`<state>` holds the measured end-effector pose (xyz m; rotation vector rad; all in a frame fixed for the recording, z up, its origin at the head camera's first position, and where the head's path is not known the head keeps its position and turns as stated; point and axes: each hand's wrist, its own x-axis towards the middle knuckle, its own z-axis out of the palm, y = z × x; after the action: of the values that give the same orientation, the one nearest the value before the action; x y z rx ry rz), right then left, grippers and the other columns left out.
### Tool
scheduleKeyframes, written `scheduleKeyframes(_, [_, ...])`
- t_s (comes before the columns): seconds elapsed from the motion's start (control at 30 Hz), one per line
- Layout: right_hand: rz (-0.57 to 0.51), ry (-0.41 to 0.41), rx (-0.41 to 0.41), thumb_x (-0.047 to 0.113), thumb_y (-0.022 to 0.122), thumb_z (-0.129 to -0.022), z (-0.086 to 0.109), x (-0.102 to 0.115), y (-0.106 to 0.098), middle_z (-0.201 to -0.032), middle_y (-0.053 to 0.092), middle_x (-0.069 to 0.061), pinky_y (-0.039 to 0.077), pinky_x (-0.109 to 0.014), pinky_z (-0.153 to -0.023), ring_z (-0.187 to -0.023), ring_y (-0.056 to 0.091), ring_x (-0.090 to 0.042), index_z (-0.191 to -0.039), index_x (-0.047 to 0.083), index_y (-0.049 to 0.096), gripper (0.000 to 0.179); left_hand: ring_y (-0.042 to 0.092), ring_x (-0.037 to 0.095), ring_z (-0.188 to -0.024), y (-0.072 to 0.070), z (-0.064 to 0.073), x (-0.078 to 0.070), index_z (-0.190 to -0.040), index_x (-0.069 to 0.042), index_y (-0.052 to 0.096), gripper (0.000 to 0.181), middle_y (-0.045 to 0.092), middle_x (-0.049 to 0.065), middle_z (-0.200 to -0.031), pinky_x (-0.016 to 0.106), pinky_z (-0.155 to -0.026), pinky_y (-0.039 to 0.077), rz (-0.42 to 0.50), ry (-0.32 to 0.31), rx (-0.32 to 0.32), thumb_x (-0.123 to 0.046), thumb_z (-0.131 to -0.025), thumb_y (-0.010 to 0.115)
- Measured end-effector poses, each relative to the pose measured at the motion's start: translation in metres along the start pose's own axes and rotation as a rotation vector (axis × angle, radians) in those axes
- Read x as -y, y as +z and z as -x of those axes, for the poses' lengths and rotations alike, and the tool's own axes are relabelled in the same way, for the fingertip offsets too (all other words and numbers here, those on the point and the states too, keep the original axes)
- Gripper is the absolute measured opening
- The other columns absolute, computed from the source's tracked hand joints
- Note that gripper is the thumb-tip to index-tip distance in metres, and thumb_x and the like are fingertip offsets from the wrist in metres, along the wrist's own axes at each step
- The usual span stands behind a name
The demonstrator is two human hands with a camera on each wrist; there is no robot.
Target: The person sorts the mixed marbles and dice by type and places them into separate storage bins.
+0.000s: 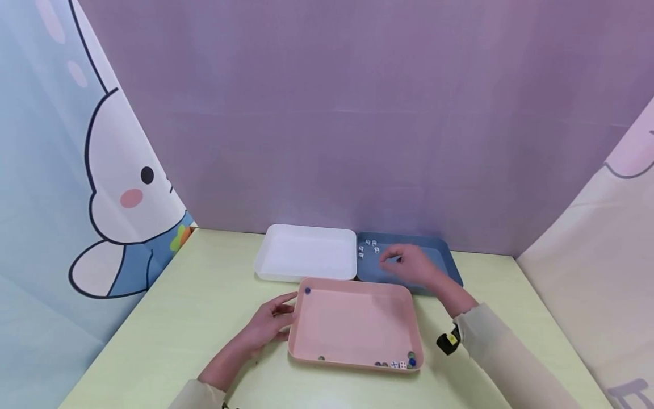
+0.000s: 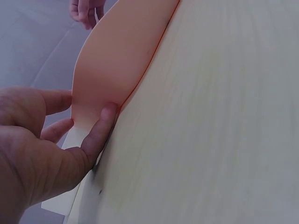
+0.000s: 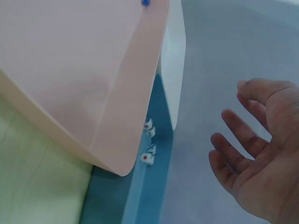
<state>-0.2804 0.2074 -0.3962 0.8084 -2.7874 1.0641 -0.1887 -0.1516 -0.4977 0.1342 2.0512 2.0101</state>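
Observation:
A pink tray [image 1: 357, 324] lies at the front with small round marbles and two dice [image 1: 398, 365] along its near edge; a dark blue marble [image 1: 307, 291] sits in its far left corner. My left hand [image 1: 268, 324] is at its left side, thumb and fingertips touching the outer wall, as the left wrist view shows. My right hand [image 1: 411, 265] is over the blue tray [image 1: 429, 250], its fingers loosely bent and nothing between them in the right wrist view. Several white dice [image 1: 376, 250] are grouped at the left of the blue tray.
A white tray [image 1: 306, 253] stands at the back, left of the blue one, with the pink tray close in front of both. Behind them rises a purple cloth [image 1: 357, 125]. A pale yellow-green table [image 1: 204, 284] bears everything, with printed cloths at both sides.

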Motion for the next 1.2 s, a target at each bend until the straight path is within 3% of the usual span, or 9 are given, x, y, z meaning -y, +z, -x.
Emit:
scheduleKeyframes(0.17, [0.097, -0.130, 0.091, 0.022, 0.070, -0.090, 0.019, 0.021, 0.000, -0.094, 0.066, 0.010, 0.051, -0.039, -0.077, -0.090, 0.061, -0.016, -0.090, 0.019, 0.073, 0.004, 0.053, 0.027, -0.099, 0.001, 0.001, 0.002, -0.147, -0.008, 0.042, 0.054, 0.045, 0.022, -0.120, 0.040, -0.071, 0.057, 0.005, -0.007, -0.001, -0.009, -0.096, 0.059])
scheduleKeyframes(0.37, [0.193, -0.242, 0.246, 0.019, 0.074, -0.087, 0.037, 0.037, 0.002, -0.089, 0.063, 0.014, 0.053, -0.038, -0.076, -0.086, 0.062, -0.016, -0.085, 0.024, 0.071, 0.006, 0.053, 0.027, -0.098, -0.001, 0.000, 0.000, -0.147, -0.009, 0.042, 0.053, 0.045, 0.022, -0.119, 0.041, -0.072, 0.057, 0.008, -0.005, -0.008, -0.007, -0.096, 0.059])
scheduleKeyframes(0.5, [0.264, -0.310, 0.347, 0.018, 0.075, -0.085, 0.043, 0.044, 0.004, -0.086, 0.063, 0.016, 0.052, -0.033, -0.076, -0.083, 0.059, -0.010, -0.084, 0.022, 0.073, 0.005, 0.053, 0.027, -0.098, -0.004, -0.002, 0.000, -0.147, -0.008, 0.042, 0.053, 0.045, 0.021, -0.119, 0.041, -0.071, 0.057, 0.009, -0.004, -0.017, -0.007, -0.096, 0.059])
scheduleKeyframes(0.77, [0.438, -0.358, 0.544, 0.013, 0.076, -0.081, 0.051, 0.057, 0.013, -0.079, 0.059, 0.020, 0.047, -0.028, -0.077, -0.079, 0.053, -0.004, -0.081, 0.025, 0.075, 0.012, 0.052, 0.026, -0.097, -0.006, -0.004, 0.002, -0.147, -0.009, 0.042, 0.054, 0.045, 0.021, -0.118, 0.039, -0.070, 0.057, 0.009, -0.012, -0.019, -0.007, -0.096, 0.060])
scheduleKeyframes(1.0, [0.660, -0.500, 0.626, 0.010, 0.079, -0.074, 0.056, 0.064, 0.028, -0.068, 0.050, 0.019, 0.036, -0.021, -0.059, -0.066, 0.042, -0.002, -0.070, 0.028, 0.070, 0.020, 0.053, 0.025, -0.096, -0.006, -0.005, -0.001, -0.146, -0.006, 0.043, 0.052, 0.046, 0.020, -0.116, 0.042, -0.069, 0.057, 0.034, -0.005, -0.040, -0.004, -0.096, 0.058])
scheduleKeyframes(1.2, [0.715, -0.570, 0.660, 0.008, 0.076, -0.078, 0.061, 0.061, 0.040, -0.066, 0.049, 0.020, 0.032, -0.021, -0.058, -0.063, 0.038, -0.003, -0.066, 0.030, 0.069, 0.026, 0.053, 0.025, -0.096, -0.005, -0.006, -0.003, -0.146, -0.005, 0.041, 0.053, 0.045, 0.021, -0.117, 0.043, -0.070, 0.057, 0.034, -0.001, -0.035, -0.005, -0.096, 0.058])
